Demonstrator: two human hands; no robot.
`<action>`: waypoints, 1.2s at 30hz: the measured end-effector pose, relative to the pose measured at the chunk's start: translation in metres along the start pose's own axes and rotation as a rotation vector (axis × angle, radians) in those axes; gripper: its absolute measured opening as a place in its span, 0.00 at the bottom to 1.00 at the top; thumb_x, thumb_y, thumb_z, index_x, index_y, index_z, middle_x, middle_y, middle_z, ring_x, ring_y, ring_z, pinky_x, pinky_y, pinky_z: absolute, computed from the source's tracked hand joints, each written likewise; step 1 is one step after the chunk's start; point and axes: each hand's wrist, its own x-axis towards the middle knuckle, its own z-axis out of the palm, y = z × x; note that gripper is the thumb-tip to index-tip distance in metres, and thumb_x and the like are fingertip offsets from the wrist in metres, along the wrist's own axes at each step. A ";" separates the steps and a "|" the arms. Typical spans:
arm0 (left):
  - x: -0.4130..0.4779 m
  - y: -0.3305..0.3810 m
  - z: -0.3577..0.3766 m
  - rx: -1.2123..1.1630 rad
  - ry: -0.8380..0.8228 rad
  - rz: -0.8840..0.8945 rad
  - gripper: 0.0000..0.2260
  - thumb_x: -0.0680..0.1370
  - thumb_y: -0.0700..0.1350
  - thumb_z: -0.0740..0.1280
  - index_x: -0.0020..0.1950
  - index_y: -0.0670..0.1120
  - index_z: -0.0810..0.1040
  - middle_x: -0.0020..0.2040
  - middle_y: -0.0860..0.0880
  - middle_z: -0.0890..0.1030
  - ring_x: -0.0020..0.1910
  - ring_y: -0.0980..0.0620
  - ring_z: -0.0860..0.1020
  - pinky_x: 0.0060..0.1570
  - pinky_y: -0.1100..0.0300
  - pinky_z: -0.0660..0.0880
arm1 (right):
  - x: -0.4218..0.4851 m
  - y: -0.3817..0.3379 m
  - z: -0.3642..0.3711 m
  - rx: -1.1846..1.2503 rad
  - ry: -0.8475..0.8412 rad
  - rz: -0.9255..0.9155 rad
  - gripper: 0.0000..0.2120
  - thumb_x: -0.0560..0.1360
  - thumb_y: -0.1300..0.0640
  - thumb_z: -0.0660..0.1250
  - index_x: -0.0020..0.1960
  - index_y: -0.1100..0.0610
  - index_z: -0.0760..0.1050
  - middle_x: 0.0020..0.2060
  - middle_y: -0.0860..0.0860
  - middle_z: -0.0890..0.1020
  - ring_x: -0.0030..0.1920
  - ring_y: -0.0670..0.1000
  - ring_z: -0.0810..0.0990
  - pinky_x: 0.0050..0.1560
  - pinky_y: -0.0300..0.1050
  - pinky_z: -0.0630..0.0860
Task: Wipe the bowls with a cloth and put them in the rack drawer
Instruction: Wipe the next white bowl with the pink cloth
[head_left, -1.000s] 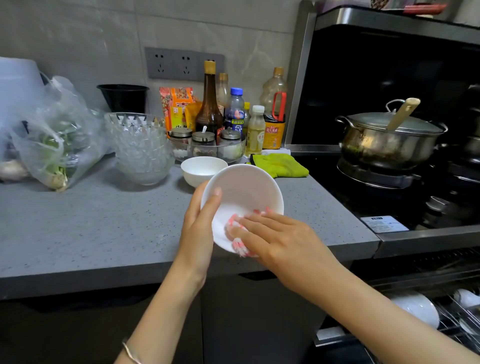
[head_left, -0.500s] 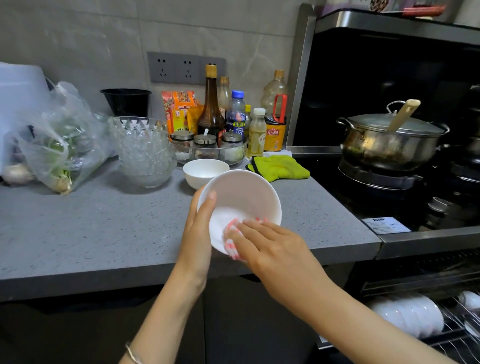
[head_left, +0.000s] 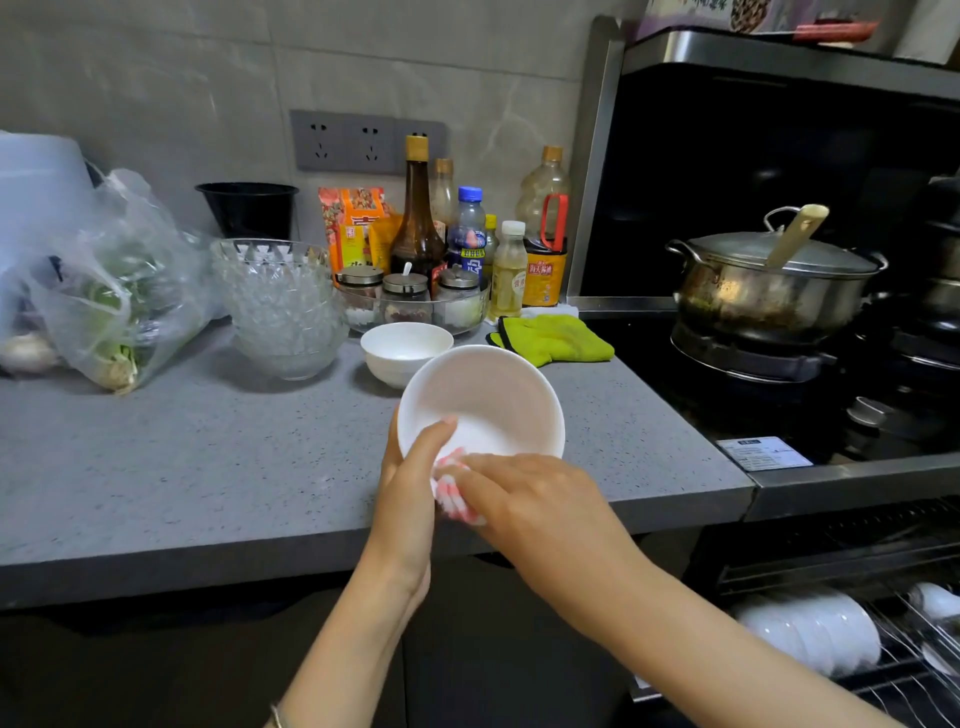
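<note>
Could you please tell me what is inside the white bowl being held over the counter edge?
A pink-and-white cloth, held by the right hand against the lower inside of the bowl; the rest looks bare white. The surface under cloth and fingers is hidden.

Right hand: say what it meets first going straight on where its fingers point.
Most likely the left hand, gripping the round white ceramic bowl just beyond the pink-and-white cloth that the right hand holds; depth is unclear.
</note>
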 end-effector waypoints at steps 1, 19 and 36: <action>0.001 0.000 -0.001 -0.004 0.015 -0.006 0.14 0.78 0.47 0.64 0.62 0.46 0.77 0.55 0.44 0.83 0.51 0.51 0.82 0.43 0.58 0.78 | -0.001 -0.002 0.003 0.024 -0.012 0.002 0.10 0.73 0.61 0.61 0.49 0.56 0.80 0.41 0.48 0.83 0.35 0.50 0.80 0.31 0.42 0.70; 0.009 0.005 -0.008 0.141 -0.071 0.160 0.10 0.81 0.45 0.58 0.59 0.50 0.76 0.53 0.48 0.82 0.51 0.54 0.80 0.50 0.60 0.77 | -0.012 0.020 0.011 -0.043 0.006 -0.140 0.10 0.72 0.61 0.66 0.52 0.59 0.81 0.48 0.51 0.84 0.50 0.52 0.82 0.51 0.43 0.75; 0.006 0.007 -0.015 0.166 -0.138 0.173 0.08 0.77 0.49 0.63 0.54 0.55 0.79 0.46 0.57 0.84 0.47 0.60 0.81 0.43 0.68 0.76 | -0.023 0.025 0.017 -0.061 0.052 -0.148 0.10 0.71 0.58 0.72 0.52 0.57 0.82 0.52 0.51 0.84 0.53 0.50 0.82 0.58 0.43 0.73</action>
